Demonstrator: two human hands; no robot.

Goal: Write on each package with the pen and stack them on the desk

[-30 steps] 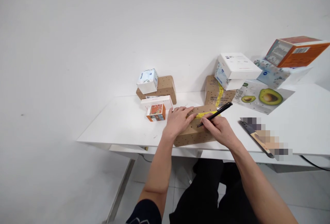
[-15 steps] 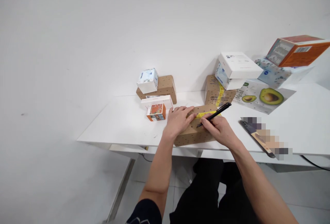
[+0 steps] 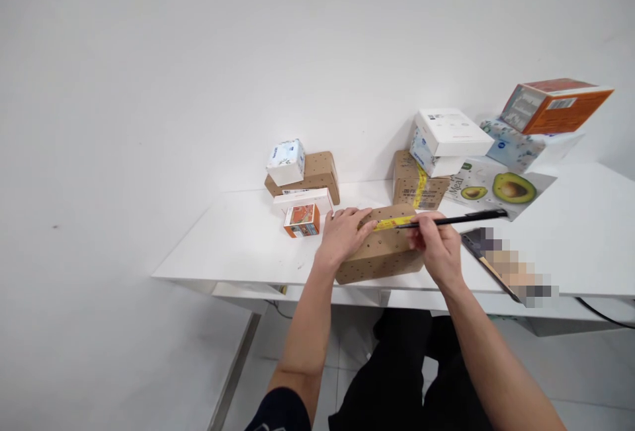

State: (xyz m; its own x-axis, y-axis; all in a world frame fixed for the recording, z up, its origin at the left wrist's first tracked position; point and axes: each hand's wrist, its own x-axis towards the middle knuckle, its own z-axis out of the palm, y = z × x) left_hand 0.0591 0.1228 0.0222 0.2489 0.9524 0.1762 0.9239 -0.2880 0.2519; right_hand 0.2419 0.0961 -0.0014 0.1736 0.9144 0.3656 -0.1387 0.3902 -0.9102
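A brown cardboard box with small dark dots and a strip of yellow tape lies at the table's front edge. My left hand rests on the left end of its top, fingers stretched out and the thumb beside the tape. Over the right end, my right hand pinches a black pen. The pen lies nearly level, its thin end pointing left over the tape and its thick end out to the right. Whether the tip touches the box, I cannot tell.
Behind my left hand stand a small orange box, a flat white box and a blue-white box on a brown box. Farther right are a taped brown box, a white box, an orange carton and a phone.
My right hand has shifted a little right, and the pen has swung from a steep slant to nearly level. My left hand keeps its place on the box. The view has tilted slightly.
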